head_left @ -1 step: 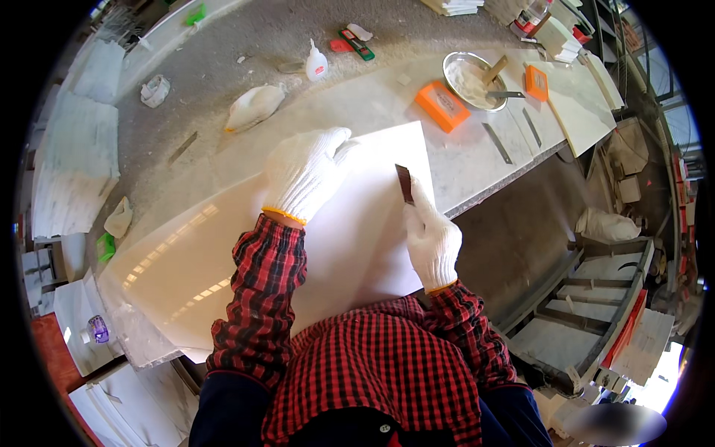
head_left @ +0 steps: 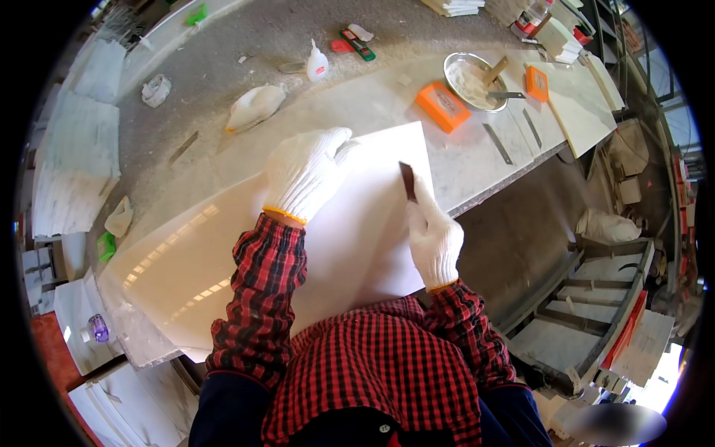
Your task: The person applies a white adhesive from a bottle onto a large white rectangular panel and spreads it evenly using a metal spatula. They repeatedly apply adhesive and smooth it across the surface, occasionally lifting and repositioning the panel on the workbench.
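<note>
A large glossy white slab (head_left: 357,253) lies on the workbench in front of me. My left hand (head_left: 309,170), in a white knit glove with a yellow cuff edge, rests on the slab's upper part. Its thumb is apart from the fingers and I see nothing held. Near the slab's right edge, my right hand (head_left: 434,242), gloved the same way, grips a thin dark metal scraper blade (head_left: 407,181). The blade sticks up past the fingertips, over the slab. Part of it is hidden inside the glove.
Beyond the slab stand orange boxes (head_left: 442,106), a metal bowl (head_left: 448,73) of pale paste with tools in it, and flat metal strips (head_left: 497,143). A spare glove (head_left: 255,108) and a white squeeze bottle (head_left: 317,62) lie farther back. The bench edge (head_left: 506,179) drops off at right.
My right hand has shifted very slightly to the right, and the scraper blade has moved and tilted a little with it. My left hand stays on the slab.
</note>
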Available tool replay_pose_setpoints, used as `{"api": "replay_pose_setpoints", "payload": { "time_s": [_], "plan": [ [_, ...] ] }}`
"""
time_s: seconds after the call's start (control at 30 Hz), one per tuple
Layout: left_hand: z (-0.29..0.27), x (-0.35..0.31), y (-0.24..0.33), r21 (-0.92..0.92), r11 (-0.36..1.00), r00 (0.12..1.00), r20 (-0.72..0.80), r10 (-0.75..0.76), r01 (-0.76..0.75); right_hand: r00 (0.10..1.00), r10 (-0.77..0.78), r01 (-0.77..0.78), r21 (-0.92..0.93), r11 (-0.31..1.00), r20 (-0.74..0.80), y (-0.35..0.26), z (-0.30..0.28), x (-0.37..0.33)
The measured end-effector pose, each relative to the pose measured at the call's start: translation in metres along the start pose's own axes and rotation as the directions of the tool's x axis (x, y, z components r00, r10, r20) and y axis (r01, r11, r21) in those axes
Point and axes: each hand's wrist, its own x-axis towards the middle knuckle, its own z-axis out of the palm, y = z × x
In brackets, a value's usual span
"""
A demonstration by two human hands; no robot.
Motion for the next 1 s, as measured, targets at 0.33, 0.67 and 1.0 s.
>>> {"api": "replay_pose_setpoints", "payload": {
  "time_s": [0.33,0.67,1.0],
  "plan": [
    [-0.008,0.002,0.008,-0.022,0.999,0.998,0.049,-0.039,0.040,0.998,0.059,-0.061,0.053,0.997,0.028,-0.001,-0.002,0.007],
    [-0.026,0.001,0.020,0.013,1.000,0.990,0.138,-0.006,0.004,0.985,-0.002,-0.054,0.322,0.945,0.170,0.056,-0.021,-0.055],
    [-0.036,0.012,0.056,0.190,0.976,0.876,0.447,-0.182,0.106,0.879,0.461,-0.271,0.670,0.692,-0.120,0.083,0.012,-0.072]
  ]
}}
